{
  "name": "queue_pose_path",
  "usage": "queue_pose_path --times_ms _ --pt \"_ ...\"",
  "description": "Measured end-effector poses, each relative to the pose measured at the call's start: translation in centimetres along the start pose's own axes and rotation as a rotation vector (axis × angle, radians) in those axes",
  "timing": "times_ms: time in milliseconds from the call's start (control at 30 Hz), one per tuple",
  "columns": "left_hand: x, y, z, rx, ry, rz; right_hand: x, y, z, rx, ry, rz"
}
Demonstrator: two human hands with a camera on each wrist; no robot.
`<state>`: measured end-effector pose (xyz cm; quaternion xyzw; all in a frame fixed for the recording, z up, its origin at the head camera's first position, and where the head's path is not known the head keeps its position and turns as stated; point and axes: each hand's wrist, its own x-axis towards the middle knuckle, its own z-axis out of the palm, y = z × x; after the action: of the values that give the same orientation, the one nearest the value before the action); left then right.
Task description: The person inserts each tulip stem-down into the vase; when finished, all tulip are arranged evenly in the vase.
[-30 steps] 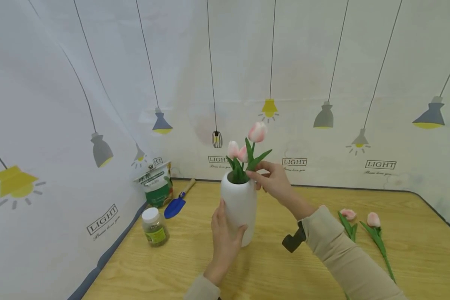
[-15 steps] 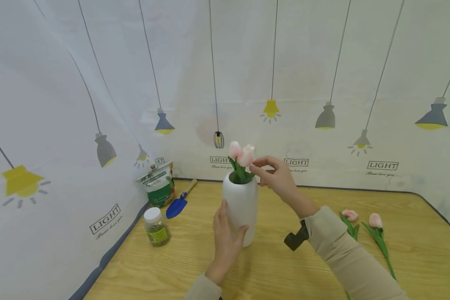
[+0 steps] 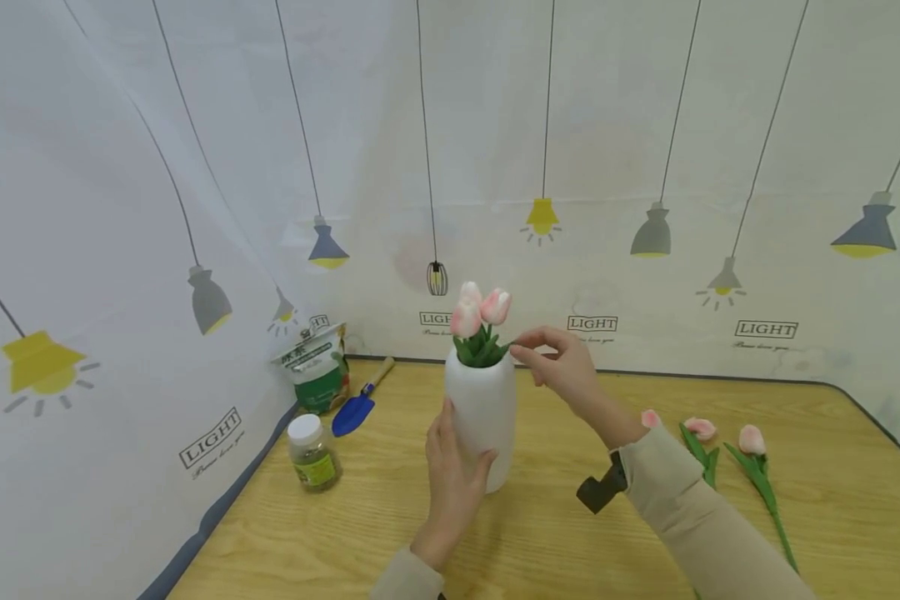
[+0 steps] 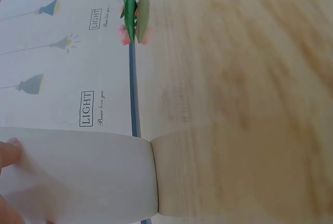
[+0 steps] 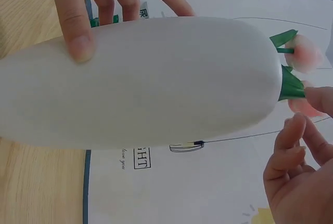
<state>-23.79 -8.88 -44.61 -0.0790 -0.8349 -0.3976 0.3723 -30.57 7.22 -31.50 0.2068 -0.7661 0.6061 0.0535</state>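
Three pink tulips stand in a tall white vase, their green leaves spreading over its rim. My left hand holds the vase's lower body, thumb at the front and fingers around the left side. At the rim's right, my right hand pinches the tip of a tulip leaf between thumb and index finger. The right wrist view shows the fingertips at the green leaf just beyond the vase mouth, with the left hand on the vase body. The stems inside the vase are hidden.
More pink tulips lie on the wooden table at the right, partly behind the right sleeve. At the left stand a white-lidded jar and a green and white bag, with a blue trowel beside them.
The tallest tulip has gone down into the vase, its bloom now level with the others. My right hand has shifted slightly right and down. My left hand keeps its hold on the vase.
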Motion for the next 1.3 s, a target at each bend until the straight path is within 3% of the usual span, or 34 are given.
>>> queue_pose_path --times_ms 200,367,567,733,867,1033,1300 --pt "0.1 -0.1 0.0 0.018 0.016 0.023 -1.6 1.9 -2.8 0.047 0.052 0.009" --pt "0.2 -0.1 0.0 0.011 0.019 0.022 -3.3 4.9 -6.8 0.068 0.083 0.026" --pt "0.2 -0.1 0.0 -0.007 0.009 0.002 -6.3 9.5 -11.8 -0.06 0.095 0.093" --pt "0.1 -0.1 0.0 -0.01 -0.006 -0.008 -9.0 13.1 -14.2 -0.222 0.124 0.166" --pt "0.1 -0.1 0.0 0.002 -0.007 -0.005 -10.2 15.2 -15.3 -0.391 0.088 0.251" --pt "0.1 -0.1 -0.1 0.012 0.002 0.005 -10.7 16.9 -15.7 -0.637 -0.034 0.303" --pt "-0.2 -0.3 0.1 -0.002 -0.002 -0.004 -10.2 17.6 -14.2 -0.748 -0.145 0.343"
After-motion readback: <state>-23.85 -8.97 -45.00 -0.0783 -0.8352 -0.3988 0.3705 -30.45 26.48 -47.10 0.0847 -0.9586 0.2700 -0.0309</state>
